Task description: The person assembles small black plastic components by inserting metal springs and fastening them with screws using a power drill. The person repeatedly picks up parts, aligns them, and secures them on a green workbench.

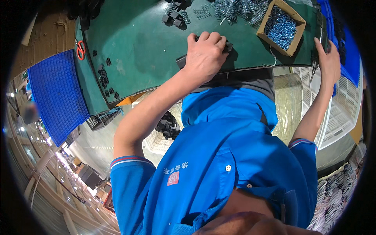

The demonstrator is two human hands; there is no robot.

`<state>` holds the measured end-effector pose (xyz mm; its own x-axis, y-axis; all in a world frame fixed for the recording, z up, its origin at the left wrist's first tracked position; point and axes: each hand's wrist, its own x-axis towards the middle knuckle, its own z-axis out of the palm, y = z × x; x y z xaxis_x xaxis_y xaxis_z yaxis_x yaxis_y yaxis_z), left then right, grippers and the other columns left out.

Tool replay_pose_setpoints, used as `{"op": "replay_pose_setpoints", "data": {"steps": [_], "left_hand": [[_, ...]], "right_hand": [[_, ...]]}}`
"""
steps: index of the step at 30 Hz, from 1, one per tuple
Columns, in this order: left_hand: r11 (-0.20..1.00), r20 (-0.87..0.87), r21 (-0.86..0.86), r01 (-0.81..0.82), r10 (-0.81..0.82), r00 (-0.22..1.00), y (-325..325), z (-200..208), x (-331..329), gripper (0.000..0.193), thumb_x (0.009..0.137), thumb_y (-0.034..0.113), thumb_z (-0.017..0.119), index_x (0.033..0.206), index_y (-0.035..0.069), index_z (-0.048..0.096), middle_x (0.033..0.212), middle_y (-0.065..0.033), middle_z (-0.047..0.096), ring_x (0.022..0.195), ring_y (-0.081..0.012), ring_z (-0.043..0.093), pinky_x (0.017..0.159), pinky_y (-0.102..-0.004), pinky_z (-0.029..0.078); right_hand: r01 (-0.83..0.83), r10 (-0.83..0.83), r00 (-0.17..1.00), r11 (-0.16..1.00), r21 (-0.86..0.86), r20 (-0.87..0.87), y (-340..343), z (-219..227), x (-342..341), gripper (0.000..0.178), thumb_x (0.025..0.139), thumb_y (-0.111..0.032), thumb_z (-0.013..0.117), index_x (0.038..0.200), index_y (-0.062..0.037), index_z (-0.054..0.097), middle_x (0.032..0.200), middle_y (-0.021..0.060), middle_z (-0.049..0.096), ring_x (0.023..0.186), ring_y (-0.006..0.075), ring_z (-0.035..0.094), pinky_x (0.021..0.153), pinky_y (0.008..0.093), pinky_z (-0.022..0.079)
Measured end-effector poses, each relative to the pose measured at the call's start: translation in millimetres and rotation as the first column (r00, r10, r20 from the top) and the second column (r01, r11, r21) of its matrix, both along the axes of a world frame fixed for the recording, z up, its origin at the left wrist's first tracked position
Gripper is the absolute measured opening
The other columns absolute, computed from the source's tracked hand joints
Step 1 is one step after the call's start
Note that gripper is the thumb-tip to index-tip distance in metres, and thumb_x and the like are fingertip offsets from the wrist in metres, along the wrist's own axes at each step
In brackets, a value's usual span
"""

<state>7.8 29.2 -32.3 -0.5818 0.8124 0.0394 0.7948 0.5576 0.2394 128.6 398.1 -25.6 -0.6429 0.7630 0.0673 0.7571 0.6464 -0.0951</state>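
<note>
My left hand point(206, 53) is closed over a black plastic part point(181, 62) at the near edge of the green table. The part shows on both sides of the hand, but its middle is hidden under the fingers. At the table's right edge, my right hand point(329, 62) has its fingers around a dark screwdriver point(315, 62), whose thin bit points down past the edge. Between the hands stands a cardboard box point(294, 44) full of small bluish screws point(280, 30).
Metal springs point(231, 11) and black blocks point(174, 19) lie at the back of the green table point(133, 43). On the left are small black pieces point(103, 76), orange-handled scissors point(80, 50) and a blue mat point(58, 94). White plastic crates point(333, 117) stand below right.
</note>
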Motion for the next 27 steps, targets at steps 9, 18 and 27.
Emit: {"op": "replay_pose_setpoints", "data": {"steps": [9,18,27], "left_hand": [[0.998,-0.05,0.061,0.026,-0.023,0.998,-0.5,-10.5,-0.6,0.023,0.079,0.025,0.071,0.095,0.008,0.067,0.092,-0.0041,0.058,0.094,-0.0237,0.058,0.081,-0.0476,0.04],[1.0,-0.076,0.024,0.019,-0.018,0.997,-2.3,-12.5,0.6,0.03,0.08,0.026,0.071,0.103,0.008,0.065,0.097,-0.0044,0.059,0.098,-0.025,0.058,0.084,-0.0454,0.041],[0.999,-0.031,0.039,0.021,-0.02,0.999,0.1,-11.0,-1.4,0.026,0.08,0.026,0.071,0.098,0.008,0.066,0.096,-0.0046,0.059,0.098,-0.0249,0.058,0.085,-0.0429,0.04]], "right_hand": [[-0.085,-0.074,0.958,0.851,-0.519,-0.278,34.2,-33.0,-2.3,0.057,0.079,-0.038,0.074,0.12,0.0009,0.063,0.101,0.0192,0.07,0.09,0.0299,0.069,0.078,0.0355,0.051],[-0.922,-0.425,0.229,0.194,-0.335,-0.876,-96.8,60.3,-30.9,0.036,0.081,-0.006,0.064,0.112,0.0102,0.057,0.096,0.0194,0.065,0.088,0.029,0.064,0.08,0.0374,0.052],[-0.888,-0.256,0.15,0.389,-0.244,-0.955,-206.5,53.6,-94.0,0.021,0.084,-0.019,0.07,0.094,-0.0002,0.065,0.077,0.0017,0.063,0.067,0.0102,0.057,0.062,0.0249,0.045]]}}
